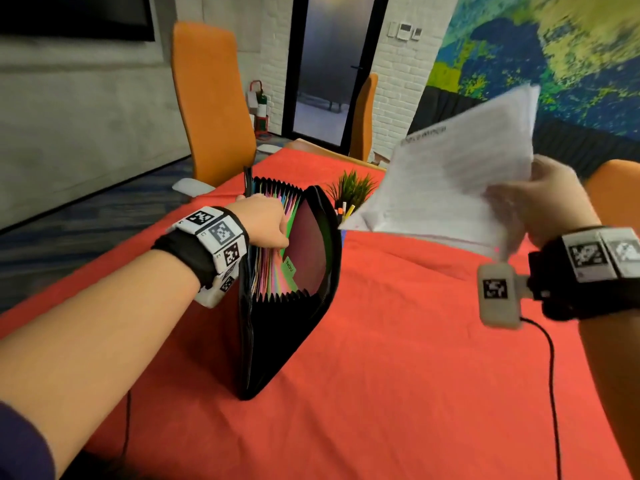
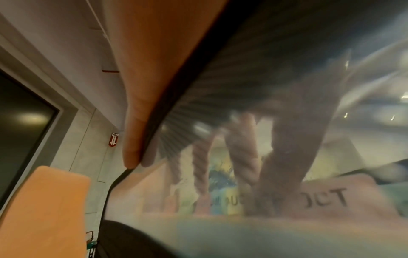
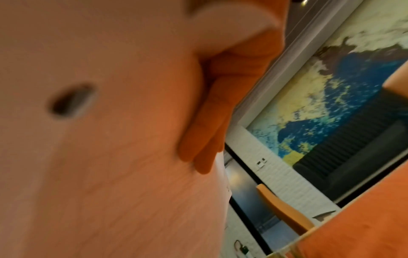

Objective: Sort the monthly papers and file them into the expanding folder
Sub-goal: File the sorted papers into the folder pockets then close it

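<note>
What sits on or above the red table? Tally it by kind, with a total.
Expanding folder, held open by the left hand: 1
Sheaf of papers, gripped by the right hand: 1
Potted plant: 1
Total: 3

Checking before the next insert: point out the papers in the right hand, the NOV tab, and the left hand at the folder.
papers (image 1: 446, 178): head view, middle of the top sheet.
NOV tab (image 1: 289, 265): head view, green label on the divider's edge.
left hand (image 1: 263, 221): head view, back of the hand at the folder's mouth.
</note>
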Available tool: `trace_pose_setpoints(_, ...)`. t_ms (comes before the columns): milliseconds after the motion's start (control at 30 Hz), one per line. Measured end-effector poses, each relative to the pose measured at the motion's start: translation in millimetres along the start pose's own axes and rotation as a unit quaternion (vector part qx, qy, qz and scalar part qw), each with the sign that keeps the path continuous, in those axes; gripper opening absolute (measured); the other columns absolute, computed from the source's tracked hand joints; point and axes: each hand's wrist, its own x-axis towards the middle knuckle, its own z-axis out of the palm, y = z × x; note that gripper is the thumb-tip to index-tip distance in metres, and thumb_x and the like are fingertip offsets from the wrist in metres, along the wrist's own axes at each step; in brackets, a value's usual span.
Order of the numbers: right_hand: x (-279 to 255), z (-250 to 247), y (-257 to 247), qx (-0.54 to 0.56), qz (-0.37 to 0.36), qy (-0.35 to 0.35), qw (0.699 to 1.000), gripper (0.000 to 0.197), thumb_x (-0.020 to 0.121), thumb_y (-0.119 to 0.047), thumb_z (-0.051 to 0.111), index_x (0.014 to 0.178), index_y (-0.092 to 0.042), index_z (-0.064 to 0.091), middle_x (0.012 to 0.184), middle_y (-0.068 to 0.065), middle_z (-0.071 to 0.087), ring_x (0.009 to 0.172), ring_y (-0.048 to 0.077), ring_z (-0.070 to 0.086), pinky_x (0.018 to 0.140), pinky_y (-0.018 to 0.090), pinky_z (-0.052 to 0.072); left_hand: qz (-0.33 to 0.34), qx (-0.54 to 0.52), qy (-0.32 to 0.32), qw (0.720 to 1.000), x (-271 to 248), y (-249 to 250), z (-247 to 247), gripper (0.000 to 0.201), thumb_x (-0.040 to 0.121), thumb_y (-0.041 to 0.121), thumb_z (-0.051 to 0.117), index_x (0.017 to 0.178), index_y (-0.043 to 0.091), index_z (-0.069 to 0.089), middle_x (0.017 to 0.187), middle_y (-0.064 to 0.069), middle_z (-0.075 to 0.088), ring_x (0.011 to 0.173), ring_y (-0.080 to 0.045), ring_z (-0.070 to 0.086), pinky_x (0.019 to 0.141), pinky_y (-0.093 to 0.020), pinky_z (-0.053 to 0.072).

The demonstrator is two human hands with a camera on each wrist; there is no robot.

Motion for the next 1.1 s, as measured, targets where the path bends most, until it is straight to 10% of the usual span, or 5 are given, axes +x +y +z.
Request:
trace_pose_setpoints(133,18.6,37.8,-38.1,-0.039,-0.029,-0.037,0.998,0.031,0.070,-0.008,0.067,0.102,-0.007,0.063,0.088,0.007,0.061,0.079,0.019,0.060,0.076,0.035,0.053,-0.002,-0.002,-0.012,1.000,3.4,0.0,-0.6,0.019,0.078,0.031,0.059,0.067,0.023,0.073,0.115,-0.003,0.065,0.110,-0.023,0.054,0.086,-0.036,0.034)
trace_pose_setpoints(300,3.0,90.5,-66.0,-0.273,-0.115,-0.110,0.949,0.022,0.081,-0.008,0.058,0.101,0.000,0.056,0.104,0.023,0.059,0.100,0.036,0.055,0.071,0.031,0.035,-0.011,0.002,-0.023,1.000,6.7,1.2,-0.4,0.042,0.075,0.048,0.047,0.080,0.017,0.075,0.114,-0.006,0.065,0.107,-0.024,0.057,0.089,-0.037,0.040)
trace_pose_setpoints(800,-21.1,168.9,-59.7,-0.275,0.043,-0.417,0.865,0.051,0.087,-0.048,0.053,0.106,0.000,0.054,0.101,0.015,0.065,0.075,0.027,0.067,0.058,0.029,0.053,0.002,0.008,0.018,1.000,14.3,3.8,8.3,0.038,0.080,0.038,0.046,0.050,0.017,0.055,0.105,-0.006,0.065,0.098,-0.023,0.052,0.099,-0.045,0.033)
trace_pose_setpoints(967,-34.3,163.2,-35.0,-0.345,-0.081,-0.441,0.825,0.043,0.089,-0.042,0.054,0.116,-0.009,0.060,0.107,0.007,0.060,0.088,0.019,0.056,0.071,0.025,0.042,-0.001,-0.013,0.002,1.000,11.4,-1.2,9.2,0.036,0.065,0.040,0.040,0.053,0.016,0.064,0.100,-0.004,0.066,0.099,-0.020,0.051,0.101,-0.046,0.032)
trace_pose_setpoints(1100,-56.9,160.5,14.0,-0.175,-0.006,-0.359,0.917,0.066,0.080,-0.023,0.070,0.137,-0.016,0.037,0.126,0.010,0.043,0.113,0.024,0.047,0.086,0.022,0.037,0.055,-0.096,0.097,0.989,4.8,1.1,9.9,0.023,0.084,0.022,0.053,0.081,0.018,0.075,0.130,-0.001,0.051,0.123,-0.021,0.041,0.106,-0.039,0.030)
